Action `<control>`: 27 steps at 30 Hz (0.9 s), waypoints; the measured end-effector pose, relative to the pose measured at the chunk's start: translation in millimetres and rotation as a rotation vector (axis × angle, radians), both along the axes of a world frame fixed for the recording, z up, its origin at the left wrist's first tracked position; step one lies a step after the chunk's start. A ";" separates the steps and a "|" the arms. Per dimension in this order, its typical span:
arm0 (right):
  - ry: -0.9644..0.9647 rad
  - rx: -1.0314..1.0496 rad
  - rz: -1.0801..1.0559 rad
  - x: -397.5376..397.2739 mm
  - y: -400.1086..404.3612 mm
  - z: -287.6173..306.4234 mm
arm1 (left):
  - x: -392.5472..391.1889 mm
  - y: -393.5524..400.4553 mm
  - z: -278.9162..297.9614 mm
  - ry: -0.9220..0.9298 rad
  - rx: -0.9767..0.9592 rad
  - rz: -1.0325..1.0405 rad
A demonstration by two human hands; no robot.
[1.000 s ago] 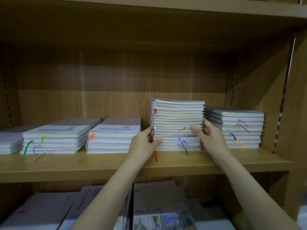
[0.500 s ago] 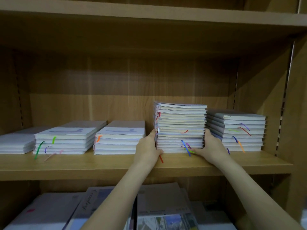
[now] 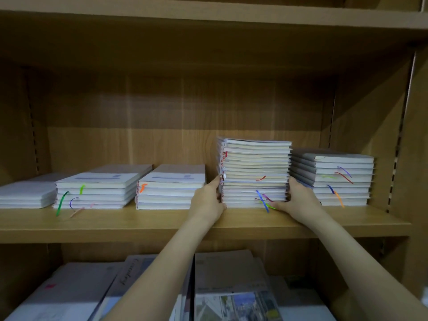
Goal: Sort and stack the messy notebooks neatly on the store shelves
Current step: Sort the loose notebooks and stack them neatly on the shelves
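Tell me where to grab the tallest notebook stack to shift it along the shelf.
Grip the tallest stack low on its two short sides, coming from the front, as the left hand and right hand do now. It is tall and loose, so holding the bottom notebooks probably keeps it from toppling.

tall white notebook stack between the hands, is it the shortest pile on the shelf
No, the tall white notebook stack rises above every other pile on the wooden shelf.

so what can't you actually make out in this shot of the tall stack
- Head view: fingers of the left hand and right hand beside the tall stack are hidden by it.
- Print on the notebooks on the lower shelf is too blurred to read.
- The leftmost stack is cut off by the frame edge.
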State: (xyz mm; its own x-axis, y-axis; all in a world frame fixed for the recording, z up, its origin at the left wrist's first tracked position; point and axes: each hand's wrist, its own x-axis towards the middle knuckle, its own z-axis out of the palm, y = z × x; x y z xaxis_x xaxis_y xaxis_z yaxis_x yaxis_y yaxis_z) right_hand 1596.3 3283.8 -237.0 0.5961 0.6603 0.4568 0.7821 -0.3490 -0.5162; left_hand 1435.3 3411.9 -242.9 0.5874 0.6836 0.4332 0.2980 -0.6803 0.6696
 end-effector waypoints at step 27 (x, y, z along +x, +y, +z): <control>0.153 -0.353 0.214 -62.4 -50.0 -220.0 | -113.6 -34.4 -227.9 0.382 0.324 0.004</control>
State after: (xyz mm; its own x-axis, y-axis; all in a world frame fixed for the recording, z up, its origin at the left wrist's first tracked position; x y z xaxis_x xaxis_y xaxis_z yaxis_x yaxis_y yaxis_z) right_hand 1533.9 3233.8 -457.0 0.4722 0.8761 0.0975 0.7797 -0.3635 -0.5098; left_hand 1321.7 3377.5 -470.8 0.7431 0.5522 0.3779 0.4836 -0.8335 0.2670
